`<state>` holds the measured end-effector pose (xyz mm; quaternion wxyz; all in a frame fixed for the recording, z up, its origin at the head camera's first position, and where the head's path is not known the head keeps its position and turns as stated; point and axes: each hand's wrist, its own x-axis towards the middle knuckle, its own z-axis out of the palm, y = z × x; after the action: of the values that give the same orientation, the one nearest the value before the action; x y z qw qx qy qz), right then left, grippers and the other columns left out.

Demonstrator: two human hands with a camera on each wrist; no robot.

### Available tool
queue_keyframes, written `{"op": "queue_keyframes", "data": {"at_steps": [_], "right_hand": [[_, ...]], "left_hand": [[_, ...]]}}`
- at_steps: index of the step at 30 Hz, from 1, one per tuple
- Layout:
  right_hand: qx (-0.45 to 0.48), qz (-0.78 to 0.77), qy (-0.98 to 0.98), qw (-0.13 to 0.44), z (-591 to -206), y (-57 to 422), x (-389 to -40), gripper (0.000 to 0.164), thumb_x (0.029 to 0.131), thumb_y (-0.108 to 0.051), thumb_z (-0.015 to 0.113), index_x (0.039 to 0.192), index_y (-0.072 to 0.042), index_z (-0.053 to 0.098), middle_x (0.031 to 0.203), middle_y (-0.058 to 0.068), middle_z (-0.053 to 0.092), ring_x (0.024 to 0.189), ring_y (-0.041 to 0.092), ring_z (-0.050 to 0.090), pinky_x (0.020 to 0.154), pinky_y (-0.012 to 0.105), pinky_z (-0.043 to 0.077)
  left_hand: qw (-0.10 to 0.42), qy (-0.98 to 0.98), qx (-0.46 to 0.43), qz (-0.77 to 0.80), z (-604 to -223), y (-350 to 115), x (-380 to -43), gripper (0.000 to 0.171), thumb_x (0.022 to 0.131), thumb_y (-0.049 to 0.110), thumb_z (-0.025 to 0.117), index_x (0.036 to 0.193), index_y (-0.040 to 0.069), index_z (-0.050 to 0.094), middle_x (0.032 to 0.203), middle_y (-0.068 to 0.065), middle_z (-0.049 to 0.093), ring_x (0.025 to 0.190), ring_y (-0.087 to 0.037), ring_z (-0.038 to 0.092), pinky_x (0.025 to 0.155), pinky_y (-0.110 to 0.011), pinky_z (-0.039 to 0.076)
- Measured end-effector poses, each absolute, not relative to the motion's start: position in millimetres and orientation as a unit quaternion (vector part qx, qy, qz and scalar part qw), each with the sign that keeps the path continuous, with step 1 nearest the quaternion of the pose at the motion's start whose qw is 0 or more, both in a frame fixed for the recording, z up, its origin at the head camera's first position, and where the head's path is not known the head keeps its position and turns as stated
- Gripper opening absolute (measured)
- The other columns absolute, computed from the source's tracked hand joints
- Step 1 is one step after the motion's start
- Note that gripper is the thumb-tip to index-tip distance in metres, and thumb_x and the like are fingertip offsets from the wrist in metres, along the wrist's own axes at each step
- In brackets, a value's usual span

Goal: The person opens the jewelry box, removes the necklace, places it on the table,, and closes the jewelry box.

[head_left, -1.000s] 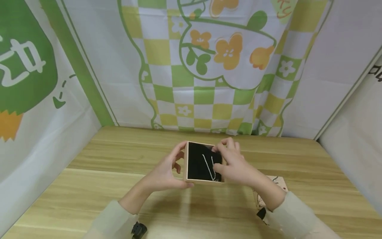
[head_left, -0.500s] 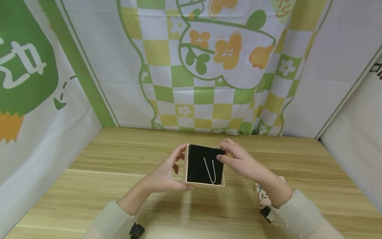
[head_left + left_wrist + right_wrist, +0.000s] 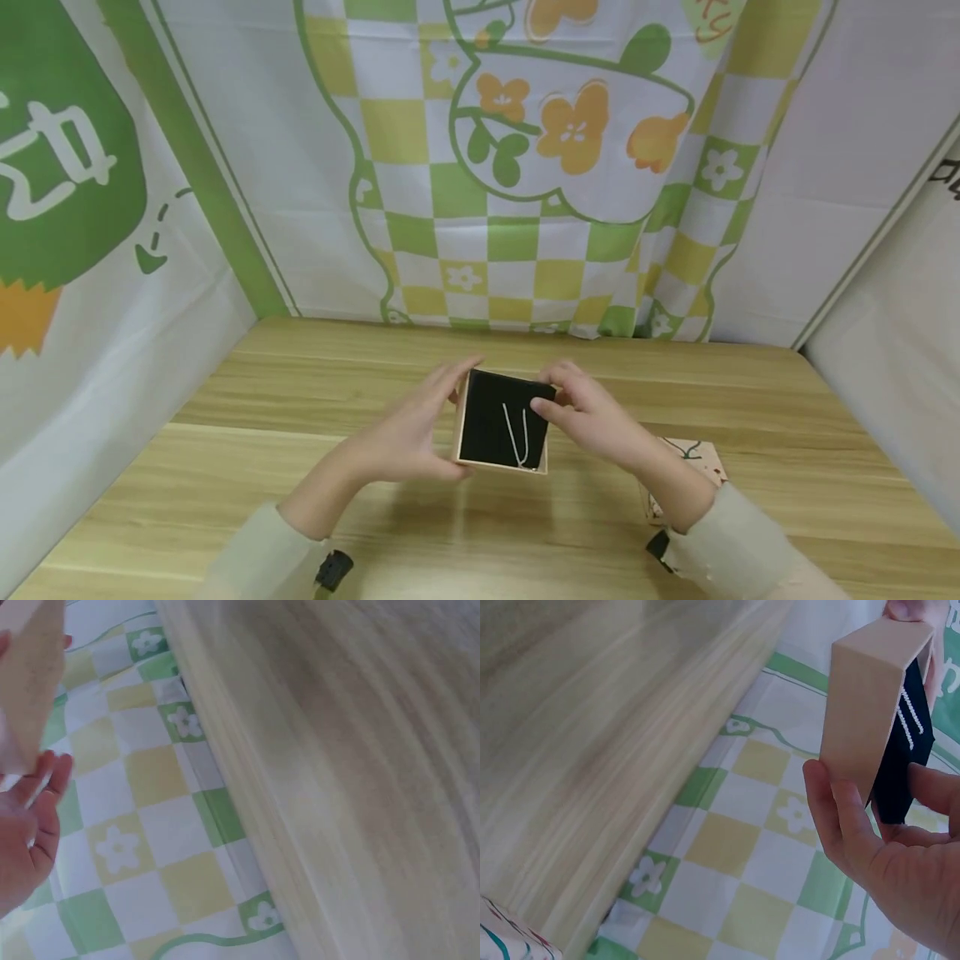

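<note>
A small pale cardboard jewellery box [image 3: 461,417] is held up over the table, its open side facing me. My left hand [image 3: 405,433] grips its left side, fingers at the far edge and thumb at the near one. Inside sits a black pad insert [image 3: 487,425] with a thin silver chain [image 3: 513,437] running down its face in a narrow V. My right hand [image 3: 600,421] pinches the insert's right edge. In the right wrist view, the black insert [image 3: 900,780] tilts partly out of the box [image 3: 862,697], and two right-hand fingers touch the box's outside.
A patterned box lid [image 3: 705,457] lies on the wood table [image 3: 262,467], partly behind my right forearm. A checked floral curtain [image 3: 510,242] hangs along the table's back edge. White printed panels stand at both sides.
My right thumb has shifted from the insert's face to its upper right edge, and that edge has risen out of the box. Both hands and the box have moved slightly left and nearer.
</note>
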<state>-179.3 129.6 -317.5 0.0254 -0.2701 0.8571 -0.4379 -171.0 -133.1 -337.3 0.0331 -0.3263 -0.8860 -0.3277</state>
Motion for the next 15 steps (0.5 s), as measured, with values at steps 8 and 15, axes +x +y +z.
{"op": "queue_keyframes", "data": {"at_steps": [8,15], "right_hand": [[-0.246,-0.411,0.877,0.037,-321.7,123.4,-176.6,0.025,0.099,-0.012,0.059,0.118,0.004,0.062,0.124,0.020,0.056,0.096,0.026,0.058,0.080,0.036,0.049],[-0.193,-0.411,0.891,0.024,-324.0,120.2,-174.8,0.023,0.097,-0.016,0.062,0.116,-0.004,0.066,0.125,0.015,0.054,0.116,0.036,0.041,0.094,0.052,0.040]], "left_hand": [[0.039,-0.925,-0.310,-0.218,-332.9,-128.9,-164.0,0.118,0.057,0.040,0.091,0.153,0.010,0.028,0.150,-0.008,0.043,0.137,-0.027,0.044,0.107,-0.056,0.042],[0.014,-0.924,-0.301,-0.234,-334.8,-130.0,-166.2,0.115,0.058,0.044,0.091,0.151,0.012,0.030,0.150,-0.007,0.044,0.136,-0.026,0.045,0.108,-0.058,0.039]]}}
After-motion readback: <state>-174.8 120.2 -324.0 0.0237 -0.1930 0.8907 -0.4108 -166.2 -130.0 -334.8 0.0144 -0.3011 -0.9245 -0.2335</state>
